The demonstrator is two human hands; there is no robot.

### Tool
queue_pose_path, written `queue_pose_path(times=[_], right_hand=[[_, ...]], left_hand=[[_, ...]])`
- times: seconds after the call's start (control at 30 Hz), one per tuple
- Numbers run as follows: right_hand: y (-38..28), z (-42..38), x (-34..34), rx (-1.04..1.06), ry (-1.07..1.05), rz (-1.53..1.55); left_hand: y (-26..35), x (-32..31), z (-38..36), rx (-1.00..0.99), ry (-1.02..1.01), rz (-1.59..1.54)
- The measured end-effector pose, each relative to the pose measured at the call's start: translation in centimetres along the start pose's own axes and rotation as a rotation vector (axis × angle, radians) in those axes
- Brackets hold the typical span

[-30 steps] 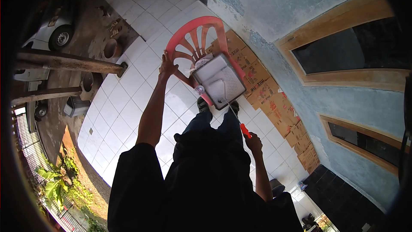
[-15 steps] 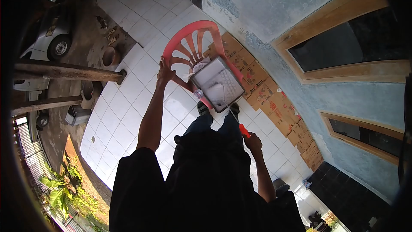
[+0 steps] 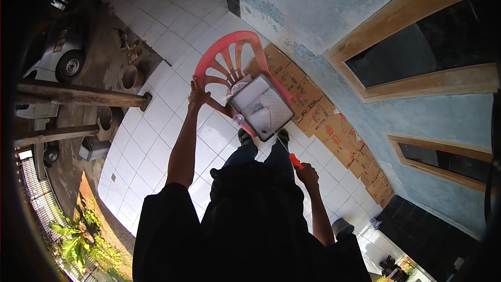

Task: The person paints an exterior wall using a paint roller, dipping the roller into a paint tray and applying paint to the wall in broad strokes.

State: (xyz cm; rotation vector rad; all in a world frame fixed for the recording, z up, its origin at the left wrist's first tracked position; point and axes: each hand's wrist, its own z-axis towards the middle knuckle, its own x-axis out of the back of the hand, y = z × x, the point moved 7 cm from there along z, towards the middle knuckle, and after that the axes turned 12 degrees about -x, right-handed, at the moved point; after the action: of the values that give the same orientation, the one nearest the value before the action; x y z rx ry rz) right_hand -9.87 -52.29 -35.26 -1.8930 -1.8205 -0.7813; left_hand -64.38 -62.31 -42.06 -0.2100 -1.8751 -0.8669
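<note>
My right hand (image 3: pixel 308 175) is closed around the red handle of a paint roller (image 3: pixel 295 161). Its metal rod runs up to a paint tray (image 3: pixel 245 117), where the pale roller head appears to rest. The tray has a ribbed slope and lies on the seat of a red plastic chair (image 3: pixel 222 42). With its fingers over the chair's side rim, my left hand (image 3: pixel 198 95) grips the chair. A small clear cup or jar (image 3: pixel 238 119) sits by the tray's left edge, and a whitish cloth or bag (image 3: pixel 240 87) is tucked behind it.
Flattened cardboard (image 3: pixel 318 117) covers the floor along the blue wall (image 3: pixel 297 15), which has wood-framed windows (image 3: pixel 412 47). White tiles (image 3: pixel 151 146) surround the chair. On the left stand wooden posts (image 3: pixel 78 93), clay pots (image 3: pixel 133 77) and a parked vehicle (image 3: pixel 68 52). A dark bucket (image 3: pixel 342 228) is at right.
The view has shifted slightly, with the chair and tray appearing a little lower and further left. Both hands keep their holds, and the roller stays at the tray.
</note>
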Motion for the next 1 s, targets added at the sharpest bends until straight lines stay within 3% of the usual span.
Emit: queue_pose_path(times=[0.3, 1.0], right_hand=[[-3.3, 0.2, -0.2, 0.09, 0.018, 0.011], [-5.7, -1.2, 2.0, 0.057, 0.004, -0.038]], left_hand=[[-0.4, 0.0, 0.6, -0.088, 0.035, -0.005], [0.0, 0.0, 0.2, 0.006, -0.021, -0.033]])
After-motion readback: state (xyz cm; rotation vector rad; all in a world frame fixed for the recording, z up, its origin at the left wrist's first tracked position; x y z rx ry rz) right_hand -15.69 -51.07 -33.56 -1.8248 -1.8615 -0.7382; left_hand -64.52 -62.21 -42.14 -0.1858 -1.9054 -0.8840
